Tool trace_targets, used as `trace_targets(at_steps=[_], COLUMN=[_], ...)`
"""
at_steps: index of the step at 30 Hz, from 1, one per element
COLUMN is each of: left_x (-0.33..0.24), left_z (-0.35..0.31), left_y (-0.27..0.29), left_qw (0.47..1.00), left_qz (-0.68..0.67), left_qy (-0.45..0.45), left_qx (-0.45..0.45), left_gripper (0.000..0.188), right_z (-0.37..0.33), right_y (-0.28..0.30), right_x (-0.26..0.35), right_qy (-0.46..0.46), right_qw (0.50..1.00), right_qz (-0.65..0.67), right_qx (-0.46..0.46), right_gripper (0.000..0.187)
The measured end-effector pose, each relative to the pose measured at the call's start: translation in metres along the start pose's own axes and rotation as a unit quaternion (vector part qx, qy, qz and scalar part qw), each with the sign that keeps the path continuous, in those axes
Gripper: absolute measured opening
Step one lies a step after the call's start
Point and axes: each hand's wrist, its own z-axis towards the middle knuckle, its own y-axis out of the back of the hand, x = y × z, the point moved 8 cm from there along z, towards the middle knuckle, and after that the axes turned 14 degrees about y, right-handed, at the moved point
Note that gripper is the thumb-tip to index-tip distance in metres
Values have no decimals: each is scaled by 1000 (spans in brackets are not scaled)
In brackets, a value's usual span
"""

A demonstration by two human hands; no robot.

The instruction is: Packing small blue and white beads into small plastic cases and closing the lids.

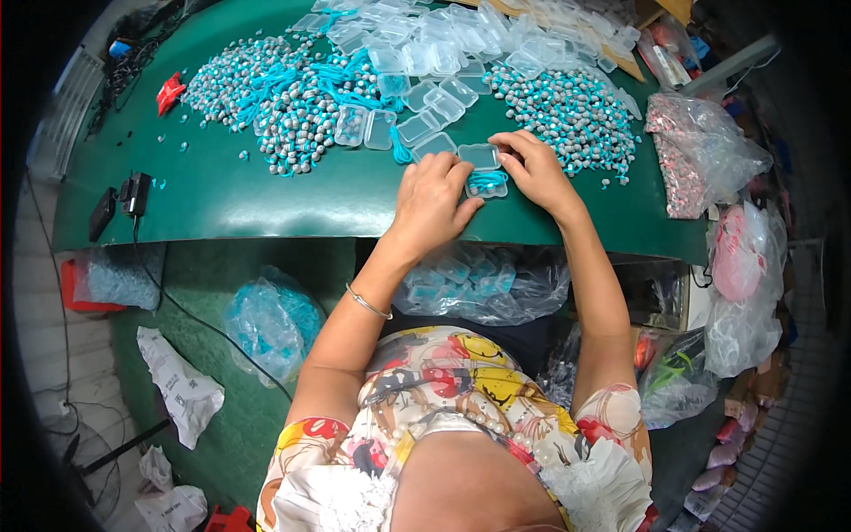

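A small clear plastic box (499,191) lies near the table's front edge, its hinged lid (479,157) folded back on the far side. A bundle of bright blue cord (487,180) sits inside the base. From the left, my left hand (429,202) grips the box, with curled fingers by its edge and the thumb at the near corner. My right hand (537,174) holds the other side, fingertips at the lid's right edge. Just beyond lie another opened clear box (433,146) and a loose blue cord bundle (400,146).
Piles of grey beads with blue cord lie at the left (297,124) and right (567,120). Many clear boxes (434,44) are heaped at the back. A bag of pink pieces (678,160) stands at the right edge. Below the table hangs a bag of boxes (483,284).
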Motion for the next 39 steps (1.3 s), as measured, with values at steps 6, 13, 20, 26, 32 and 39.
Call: trace_targets(at_steps=[6,13,20,26,32,39], left_x=[-3,1,-14,-12,-14,-13], left_z=[2,-7,-2,-2,-3,-2], left_y=[1,8,1,2,1,-1], left_qw=[1000,1000,999,999,998,999], left_qz=[-3,12,-8,-6,12,-2], left_qy=[11,-17,-39,-40,-55,-41], left_qx=[12,6,-3,-6,7,21], left_gripper=[46,37,27,28,44,46], right_z=[3,5,-16,-30,-40,-44], right_y=[-1,-18,14,19,19,22], right_x=[-1,0,20,22,22,36], right_qy=[25,21,82,112,73,118], right_qw=[1000,999,993,991,992,990], right_qz=[9,38,5,18,87,36], right_qx=[-6,8,-87,-73,-59,-68], right_gripper=[31,31,28,33,41,36])
